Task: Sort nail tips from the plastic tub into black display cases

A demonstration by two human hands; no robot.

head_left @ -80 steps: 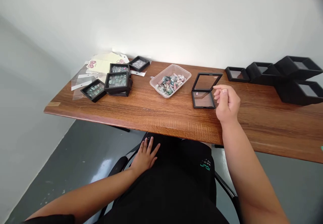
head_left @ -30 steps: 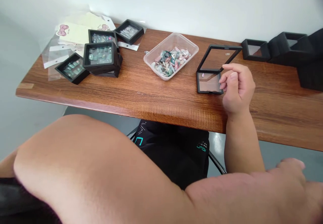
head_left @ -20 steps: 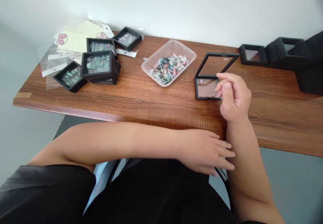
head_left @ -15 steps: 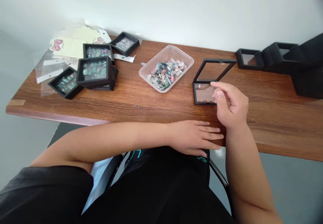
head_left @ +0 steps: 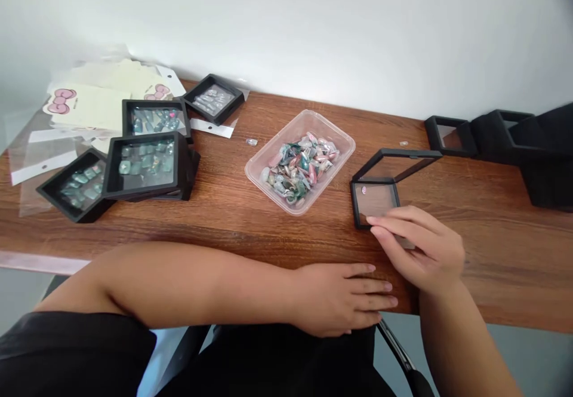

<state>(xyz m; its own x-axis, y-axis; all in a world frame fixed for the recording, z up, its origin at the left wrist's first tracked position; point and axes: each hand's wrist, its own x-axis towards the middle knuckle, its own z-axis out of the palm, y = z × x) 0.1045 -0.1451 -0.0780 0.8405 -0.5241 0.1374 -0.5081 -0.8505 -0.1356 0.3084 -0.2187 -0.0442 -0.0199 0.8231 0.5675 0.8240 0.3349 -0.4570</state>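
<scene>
An open black frame case (head_left: 355,206) with clear film lies on the table, its lid tilted up at the back. One small pinkish piece (head_left: 363,190) rests in its upper left corner. At the case's front edge, my right hand (head_left: 418,245) has thumb and forefinger pinched; what they hold, if anything, is too small to make out. My left hand (head_left: 342,298) lies flat along the table's front edge with fingers spread, holding nothing. Left of the case stands a clear plastic tub (head_left: 257,173) with several small wrapped nail-like pieces in it.
Filled black cases (head_left: 143,164) are piled at the left beside bow-printed cards (head_left: 96,101) and clear sleeves. Black cases (head_left: 492,137) stand at the back right. Single small pieces lie left of the tub (head_left: 251,142) and near the wall (head_left: 403,143).
My right hand has moved from the case's hinge side to its front edge. The head view has shifted, so the table's things sit lower. My left hand remains flat.
</scene>
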